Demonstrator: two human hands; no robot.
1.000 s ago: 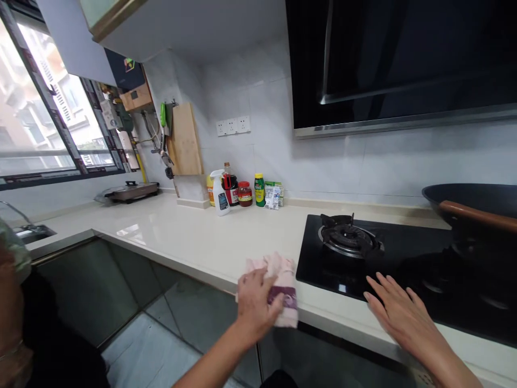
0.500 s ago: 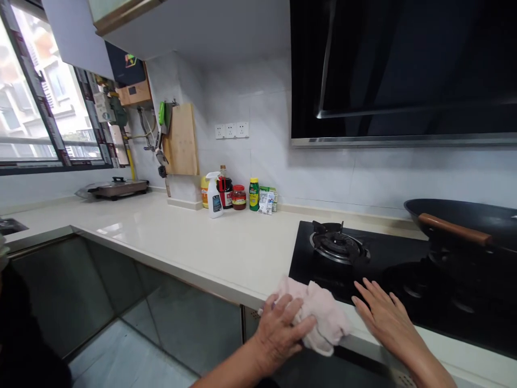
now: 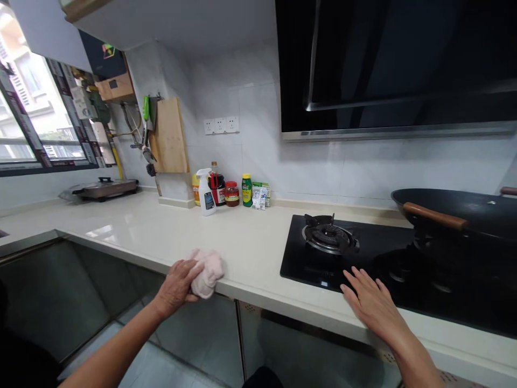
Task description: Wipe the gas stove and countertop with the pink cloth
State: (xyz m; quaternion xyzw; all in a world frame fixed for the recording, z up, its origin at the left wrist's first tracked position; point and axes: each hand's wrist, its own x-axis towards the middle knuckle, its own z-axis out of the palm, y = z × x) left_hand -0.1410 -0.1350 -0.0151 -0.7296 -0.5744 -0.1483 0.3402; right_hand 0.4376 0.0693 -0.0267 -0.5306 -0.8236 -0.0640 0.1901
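Observation:
My left hand grips a pale pink cloth against the front edge of the white countertop. Part of the cloth hangs over that edge, and some of my fingers are hidden behind it. Over the front rim of the black gas stove, my right hand lies flat with fingers spread, holding nothing. The stove's left burner is bare, just beyond my right fingertips.
A wok with a wooden handle sits on the stove's right side. Along the wall stand a white spray bottle, a red-lidded jar and a green bottle. A brown electric pan rests at the far left.
My left hand has swept the cloth leftward along the counter edge, away from the stove. My right hand stays at the stove's front. The view has shifted slightly right.

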